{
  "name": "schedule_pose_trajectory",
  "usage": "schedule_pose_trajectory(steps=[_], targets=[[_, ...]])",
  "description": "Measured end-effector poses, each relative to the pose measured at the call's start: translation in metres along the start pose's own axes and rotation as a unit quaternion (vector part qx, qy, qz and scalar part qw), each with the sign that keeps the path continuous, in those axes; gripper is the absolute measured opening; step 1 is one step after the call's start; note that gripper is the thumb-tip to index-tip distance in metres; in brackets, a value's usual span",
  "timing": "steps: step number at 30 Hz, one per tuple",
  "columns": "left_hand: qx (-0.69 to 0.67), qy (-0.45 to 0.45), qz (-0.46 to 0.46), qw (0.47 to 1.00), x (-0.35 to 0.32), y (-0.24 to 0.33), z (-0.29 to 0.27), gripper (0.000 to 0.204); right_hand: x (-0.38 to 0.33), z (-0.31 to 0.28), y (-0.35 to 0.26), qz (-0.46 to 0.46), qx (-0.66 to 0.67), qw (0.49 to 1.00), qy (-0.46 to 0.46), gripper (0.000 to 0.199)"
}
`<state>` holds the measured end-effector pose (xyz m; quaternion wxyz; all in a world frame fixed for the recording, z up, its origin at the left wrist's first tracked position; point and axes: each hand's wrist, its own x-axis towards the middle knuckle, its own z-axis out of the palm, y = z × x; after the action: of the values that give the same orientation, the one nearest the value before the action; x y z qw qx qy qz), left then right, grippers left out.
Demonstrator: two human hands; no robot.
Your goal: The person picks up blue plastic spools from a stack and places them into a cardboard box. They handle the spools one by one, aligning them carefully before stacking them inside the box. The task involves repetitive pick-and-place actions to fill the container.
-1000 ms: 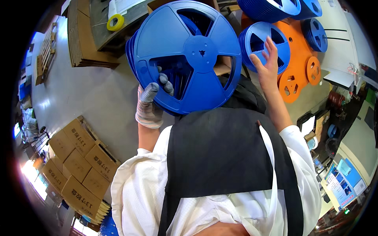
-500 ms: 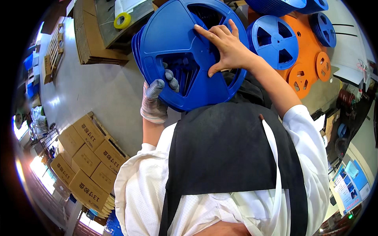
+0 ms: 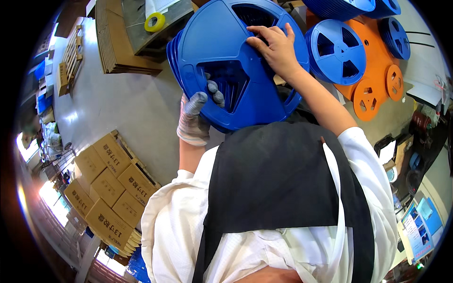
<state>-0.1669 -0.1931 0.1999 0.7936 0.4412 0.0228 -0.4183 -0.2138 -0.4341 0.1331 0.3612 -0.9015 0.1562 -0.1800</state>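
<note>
A stack of large blue plastic reels (image 3: pixel 212 35) stands tilted in front of my chest, its flat face with cut-out windows turned up toward me. My left hand (image 3: pixel 195 117), in a grey striped glove, grips the lower left rim; its thumb lies outside and its fingers reach through a window. More reel layers show inside that window. Over the upper right of the front reel is my bare right hand (image 3: pixel 278 49). Its fingers are apart with the little finger raised, and its fingertips are at the edge of the upper window. Nothing shows between them.
Blue reels (image 3: pixel 337 52) and orange reels (image 3: pixel 366 100) stand at the right by an orange surface (image 3: pixel 349 89). Yellow tape (image 3: pixel 155 22) lies on a table at upper left, beside flattened cardboard (image 3: pixel 111 42). Stacked cartons (image 3: pixel 108 188) stand at lower left, a wooden pallet (image 3: pixel 71 61) farther off.
My right thumb has left the reel's middle and moved up toward the index finger, drawing the spread hand closer together. My left hand keeps its grip. The whole view has shifted slightly.
</note>
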Motion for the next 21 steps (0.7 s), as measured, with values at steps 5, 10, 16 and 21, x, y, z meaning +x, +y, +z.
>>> schedule_pose_trajectory(steps=[5, 10, 16, 21], targets=[[0.005, 0.001, -0.010, 1.000, -0.002, 0.004, 0.001, 0.062, -0.002, -0.005, -0.018, -0.060, -0.126, 0.990, 0.019, 0.050], [0.001, -0.010, -0.012, 1.000, -0.003, 0.007, -0.001, 0.063, 0.019, -0.023, -0.013, 0.003, -0.026, 0.996, -0.082, 0.066], [0.044, -0.005, -0.018, 0.999, -0.002, 0.007, 0.007, 0.065, 0.024, -0.012, -0.066, -0.033, -0.006, 0.998, 0.058, 0.098], [0.073, -0.021, -0.012, 0.997, -0.004, 0.007, 0.015, 0.067, 0.026, -0.008, -0.080, -0.022, 0.006, 0.999, 0.043, 0.112]])
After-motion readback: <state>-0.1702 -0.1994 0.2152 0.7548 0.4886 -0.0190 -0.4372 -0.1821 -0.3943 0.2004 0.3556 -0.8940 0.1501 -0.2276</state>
